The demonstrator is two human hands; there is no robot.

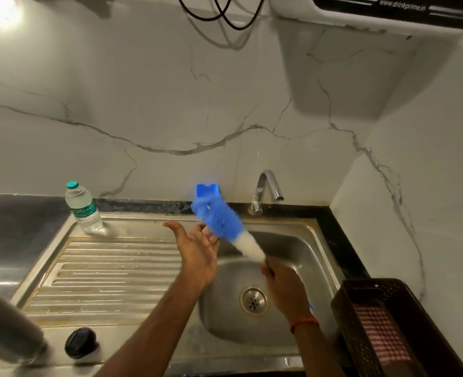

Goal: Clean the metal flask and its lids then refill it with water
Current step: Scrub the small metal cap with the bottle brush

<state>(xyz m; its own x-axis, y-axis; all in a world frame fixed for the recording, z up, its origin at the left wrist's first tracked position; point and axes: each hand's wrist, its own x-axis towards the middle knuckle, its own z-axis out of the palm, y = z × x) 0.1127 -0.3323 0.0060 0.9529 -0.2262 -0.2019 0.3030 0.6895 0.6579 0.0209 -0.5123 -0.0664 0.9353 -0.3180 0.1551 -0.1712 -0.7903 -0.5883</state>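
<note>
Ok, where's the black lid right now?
Head view, lower left: the black lid sits at the front edge of the drainboard, just right of the metal flask and left of the sink basin.

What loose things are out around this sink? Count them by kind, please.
plastic bottle: 1
metal flask: 1
dark lid: 1
brush, held over the sink: 1
basket: 1
checked cloth in the basket: 1
Total: 6

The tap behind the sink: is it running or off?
Off, it seems: no stream of water leaves the spout of the tap above the sink.
</note>
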